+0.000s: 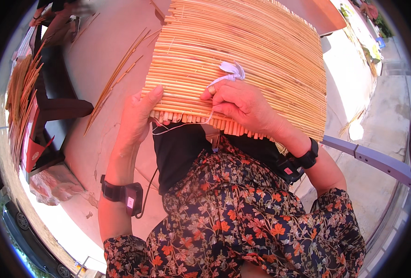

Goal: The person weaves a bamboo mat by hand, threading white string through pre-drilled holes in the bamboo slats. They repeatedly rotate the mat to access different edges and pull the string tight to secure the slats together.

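A mat of thin tan reed sticks (242,51) lies over my lap, its stick ends showing along the near edge. My left hand (143,109) grips the mat's near left corner, thumb on top and fingers underneath. Over the near part of the mat, my right hand (242,103) is closed in a pinch on a thin pale thread (187,124). The thread hangs in a loose curve along the near edge toward my left hand. A white cloth strip (232,71), knotted, sits just beyond my right fingers. A gold-coloured band (211,89) shows on one right finger.
Several loose reeds (117,81) lie on the floor to the left. Farther left, a bundle of reeds (22,106) leans beside a dark bench-like frame (66,109). A grey metal bar (372,157) stands at the right. Another person's legs (59,28) show at upper left.
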`<state>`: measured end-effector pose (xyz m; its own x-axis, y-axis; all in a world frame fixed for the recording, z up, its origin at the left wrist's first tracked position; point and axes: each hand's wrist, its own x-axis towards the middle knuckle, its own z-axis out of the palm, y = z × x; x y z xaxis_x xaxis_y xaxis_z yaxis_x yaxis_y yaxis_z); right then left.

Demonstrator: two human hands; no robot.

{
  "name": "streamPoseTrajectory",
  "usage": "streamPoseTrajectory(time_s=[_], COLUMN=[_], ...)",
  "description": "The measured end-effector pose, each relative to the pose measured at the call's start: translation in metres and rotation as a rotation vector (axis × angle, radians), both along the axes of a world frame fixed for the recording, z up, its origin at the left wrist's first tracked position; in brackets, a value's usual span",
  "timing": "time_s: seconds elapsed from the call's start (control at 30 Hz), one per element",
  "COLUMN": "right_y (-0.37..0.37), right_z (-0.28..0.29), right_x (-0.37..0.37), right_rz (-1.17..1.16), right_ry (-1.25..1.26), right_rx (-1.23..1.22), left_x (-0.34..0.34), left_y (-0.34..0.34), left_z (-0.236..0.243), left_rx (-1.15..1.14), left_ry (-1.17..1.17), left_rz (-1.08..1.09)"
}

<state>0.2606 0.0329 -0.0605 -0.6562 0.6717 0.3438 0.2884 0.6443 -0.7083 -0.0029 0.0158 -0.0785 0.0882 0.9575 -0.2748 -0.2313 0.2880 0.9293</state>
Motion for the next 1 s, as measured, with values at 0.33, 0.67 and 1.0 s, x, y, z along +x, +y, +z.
streamPoseTrajectory(time_s=[0.33,0.67,1.0], right_y=[-0.002,-0.078,-0.058], right_z=[-0.003,0.047,0.032], right_x=[0.04,0.05,0.022], right_rz=[-0.082,0.074,-0.198], right_ry=[0.191,0.274,-0.148], right_rx=[-0.068,-0.849,0.043], left_x=[0.064,0.058,0.051], left_y=[-0.062,-0.066,-0.065], left_z=[-0.001,0.01,0.005], left_rx=[-0.133,-0.234,-0.218], left_ry=[-0.064,-0.15,-0.106], left_rz=[0.225,0.092,-0.107])
